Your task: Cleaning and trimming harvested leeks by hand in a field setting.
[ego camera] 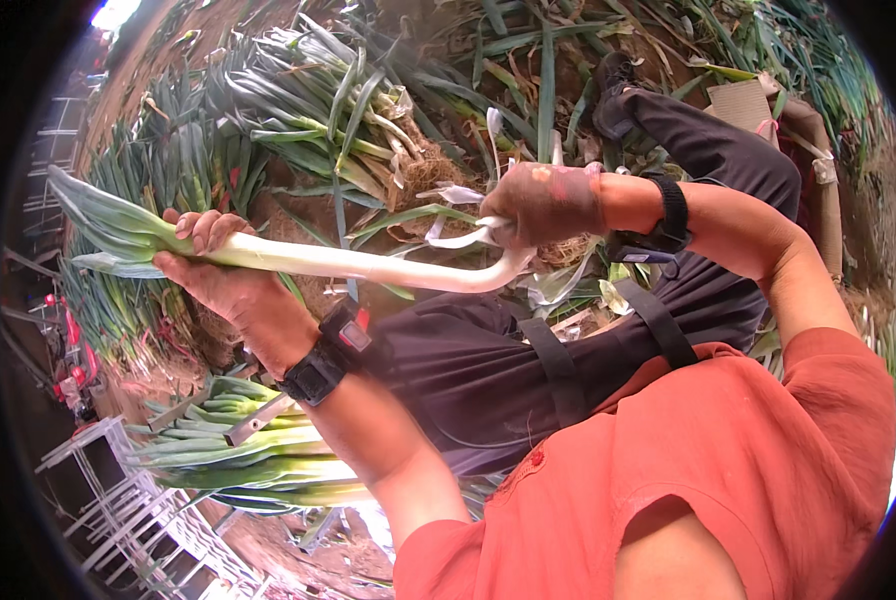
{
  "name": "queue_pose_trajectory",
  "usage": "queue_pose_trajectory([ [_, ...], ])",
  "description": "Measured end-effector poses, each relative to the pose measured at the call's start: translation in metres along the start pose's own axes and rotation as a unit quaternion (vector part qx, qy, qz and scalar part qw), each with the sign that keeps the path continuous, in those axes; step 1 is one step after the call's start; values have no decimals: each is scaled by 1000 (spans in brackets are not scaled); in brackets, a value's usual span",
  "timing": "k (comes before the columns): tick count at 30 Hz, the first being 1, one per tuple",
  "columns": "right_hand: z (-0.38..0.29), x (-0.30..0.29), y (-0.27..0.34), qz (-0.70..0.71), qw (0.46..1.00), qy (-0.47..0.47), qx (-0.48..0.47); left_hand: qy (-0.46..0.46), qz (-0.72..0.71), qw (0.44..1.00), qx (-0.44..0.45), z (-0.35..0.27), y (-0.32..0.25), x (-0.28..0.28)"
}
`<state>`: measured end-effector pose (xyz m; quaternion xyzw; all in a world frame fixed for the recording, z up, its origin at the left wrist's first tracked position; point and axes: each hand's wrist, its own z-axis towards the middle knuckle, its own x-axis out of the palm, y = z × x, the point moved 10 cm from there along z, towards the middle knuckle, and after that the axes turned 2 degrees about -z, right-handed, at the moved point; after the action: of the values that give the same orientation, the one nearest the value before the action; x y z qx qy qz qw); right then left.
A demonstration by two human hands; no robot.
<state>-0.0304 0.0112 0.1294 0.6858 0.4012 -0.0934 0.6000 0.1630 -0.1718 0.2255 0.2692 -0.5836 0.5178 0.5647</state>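
A long green onion (358,268) stretches across the view, its green leaves to the left and its white shank bending up at the right end. My bare left hand (207,244) grips it where the leaves meet the shank. My right hand (541,206), in a soiled glove, is closed by the bent root end. A loose strip of pale outer skin (455,241) curls out beside that fist. The fist hides the onion's very tip, so I cannot tell how much of it is inside.
Trimmed onions (268,442) lie by my left forearm. Untrimmed bundles with roots (320,112) are heaped ahead, with more leafy piles (785,45) at the far right. White metal racks (155,517) stand lower left. My bent legs (478,360) and a cardboard piece (740,105) are close by.
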Motion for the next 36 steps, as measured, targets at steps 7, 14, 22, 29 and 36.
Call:
queue_pose_trajectory([
  [7, -21, -34, -155, -98, 955, -252, 122, 36, -11, 999, 29, -7, -18, 13],
  [14, -47, -23, -140, 161, 963, -203, 78, -6, -9, 995, 97, -6, -66, -20],
  [22, 21, 13, -37, -236, 931, -252, -115, -81, 8, 991, 102, -8, -48, -30],
  [29, -1, -20, -128, -292, 913, -285, 22, -273, 203, 923, 180, -27, -1, -16],
  [36, -41, -3, -243, -55, 893, -300, 331, -293, 248, 910, 156, -29, 22, -4],
])
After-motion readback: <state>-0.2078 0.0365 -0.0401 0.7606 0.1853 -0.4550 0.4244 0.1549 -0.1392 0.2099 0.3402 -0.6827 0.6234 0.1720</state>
